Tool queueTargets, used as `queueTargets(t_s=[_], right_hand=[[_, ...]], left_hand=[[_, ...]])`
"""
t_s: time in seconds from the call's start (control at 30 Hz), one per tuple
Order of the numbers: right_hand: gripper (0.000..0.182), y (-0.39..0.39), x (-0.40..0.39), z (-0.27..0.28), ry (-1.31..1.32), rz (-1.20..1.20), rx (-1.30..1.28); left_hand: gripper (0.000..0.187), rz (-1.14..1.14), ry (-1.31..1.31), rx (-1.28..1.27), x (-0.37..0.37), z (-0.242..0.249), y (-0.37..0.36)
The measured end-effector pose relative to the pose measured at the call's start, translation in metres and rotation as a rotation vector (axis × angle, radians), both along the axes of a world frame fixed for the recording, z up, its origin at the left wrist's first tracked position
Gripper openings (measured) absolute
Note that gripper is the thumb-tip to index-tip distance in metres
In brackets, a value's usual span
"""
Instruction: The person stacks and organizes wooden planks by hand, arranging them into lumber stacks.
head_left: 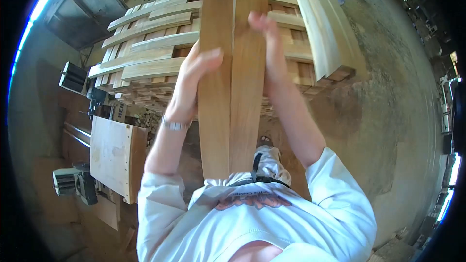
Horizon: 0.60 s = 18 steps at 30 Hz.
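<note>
Two long brown wooden boards lie side by side, with a thin gap between them, and reach from my waist up past the top of the view. My left hand (193,73) grips the outer edge of the left board (215,111), its thumb lying over the face. On the other side, my right hand (273,51) holds the outer edge of the right board (246,111), thumb also on top. The fingers of both hands are hidden behind the boards, and the right hand is slightly blurred.
Behind the boards stands a big stack of wooden planks (160,46) in crossed layers. Thick pale boards (323,29) lie at its right end. To the left are a wooden box-like panel (110,157) and motors (77,184). A dusty concrete floor (393,92) extends at the right.
</note>
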State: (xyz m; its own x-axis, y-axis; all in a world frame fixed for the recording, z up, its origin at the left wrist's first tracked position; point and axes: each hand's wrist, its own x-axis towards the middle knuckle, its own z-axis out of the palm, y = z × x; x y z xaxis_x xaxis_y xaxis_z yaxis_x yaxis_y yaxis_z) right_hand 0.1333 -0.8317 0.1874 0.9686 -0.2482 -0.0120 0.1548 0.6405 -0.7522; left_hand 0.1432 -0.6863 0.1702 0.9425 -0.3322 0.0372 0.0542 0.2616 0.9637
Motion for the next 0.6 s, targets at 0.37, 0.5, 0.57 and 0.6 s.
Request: queueTargets(t_s=[0.37, 0.5, 0.57, 0.6], right_hand=[[0.047, -0.176, 0.174, -0.056, -0.096, -0.132, -0.327], [0.063, -0.196, 0.192, -0.066, 0.139, -0.204, -0.598], [0.064, -0.194, 0.183, -0.061, 0.334, -0.242, -0.656], [0.065, -0.193, 0.178, -0.051, 0.505, -0.283, -0.707]], left_hand=[[0.029, -0.084, 0.196, -0.027, 0.147, -0.005, -0.158], [0.048, -0.105, 0.180, 0.380, 0.173, -0.030, -0.156], [0.053, -0.174, 0.178, 0.420, 0.179, -0.038, -0.150], [0.053, -0.165, 0.150, 0.353, 0.178, -0.045, -0.152]])
